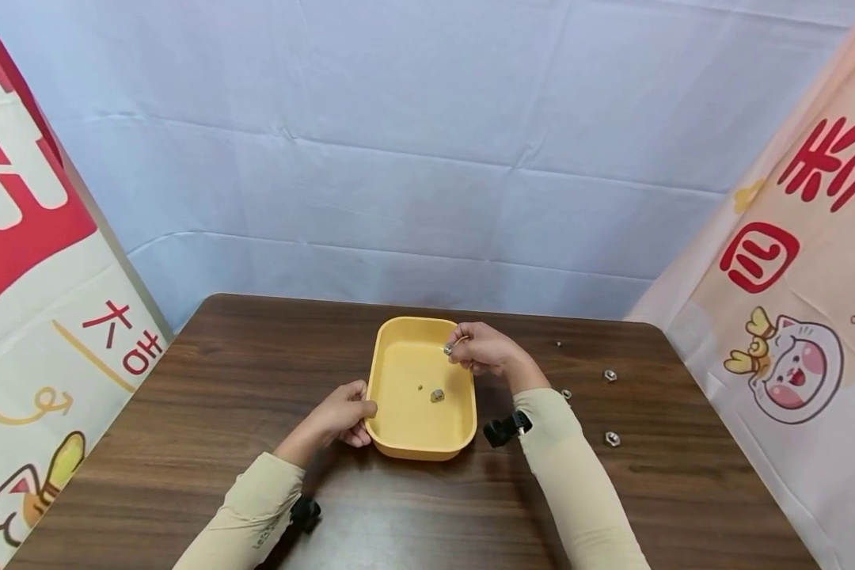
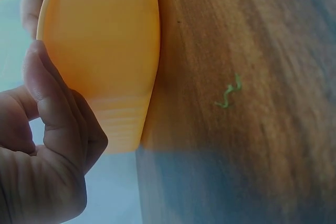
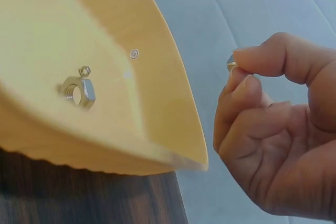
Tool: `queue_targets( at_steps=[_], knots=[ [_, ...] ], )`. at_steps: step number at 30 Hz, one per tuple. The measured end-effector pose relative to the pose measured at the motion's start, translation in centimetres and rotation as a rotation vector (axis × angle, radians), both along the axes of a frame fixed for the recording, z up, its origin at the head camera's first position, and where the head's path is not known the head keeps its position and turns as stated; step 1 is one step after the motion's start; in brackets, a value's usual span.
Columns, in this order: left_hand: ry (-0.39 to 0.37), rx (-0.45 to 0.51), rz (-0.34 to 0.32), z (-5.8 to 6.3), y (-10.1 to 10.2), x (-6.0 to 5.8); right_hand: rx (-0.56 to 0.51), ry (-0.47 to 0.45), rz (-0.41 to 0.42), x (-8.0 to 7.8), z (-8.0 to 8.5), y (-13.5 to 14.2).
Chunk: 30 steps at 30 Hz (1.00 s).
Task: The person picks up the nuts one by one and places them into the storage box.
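A yellow rectangular tray [image 1: 409,431] stands on the table with a large hex nut [image 1: 437,395] and a tiny hex nut [image 1: 420,387] on its floor. My left hand [image 1: 343,413] grips the tray's left side, thumb over the rim and fingers along the outer wall. Above the tray's far right part, my right hand [image 1: 486,348] pinches a metal nut [image 1: 448,348] between thumb and index finger. In the right wrist view only an edge of this nut [image 3: 231,63] shows beyond the fingertips; the other fingers are curled in.
To the right on the wooden table [image 1: 256,356] lie a tiny nut [image 1: 559,343], a nut [image 1: 610,375] and a bigger nut [image 1: 613,438]. Another nut [image 1: 566,393] sits close to the right sleeve. Cloth hangs behind and at both sides.
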State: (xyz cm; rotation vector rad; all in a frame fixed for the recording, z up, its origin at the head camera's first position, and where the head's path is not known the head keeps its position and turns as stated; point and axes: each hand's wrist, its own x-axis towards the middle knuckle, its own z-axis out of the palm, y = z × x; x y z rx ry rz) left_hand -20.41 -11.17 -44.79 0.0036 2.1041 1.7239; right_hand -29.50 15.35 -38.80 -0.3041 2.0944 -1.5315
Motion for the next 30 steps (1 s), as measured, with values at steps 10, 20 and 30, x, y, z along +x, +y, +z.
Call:
queue_targets(
  at_steps=[10,20,30],
  knots=[
    [-0.001,0.0,0.005,-0.1,0.1,-0.2,0.209,0.067,0.022,-0.6,0.4,-2.0],
    [-0.022,0.005,0.002,0.0,0.2,-0.3,0.332,0.097,0.064,-1.2,0.3,-3.1],
    [0.012,0.013,0.002,0.0,0.3,0.0,0.492,0.11,0.094,-1.9,-0.7,-4.5]
  ],
)
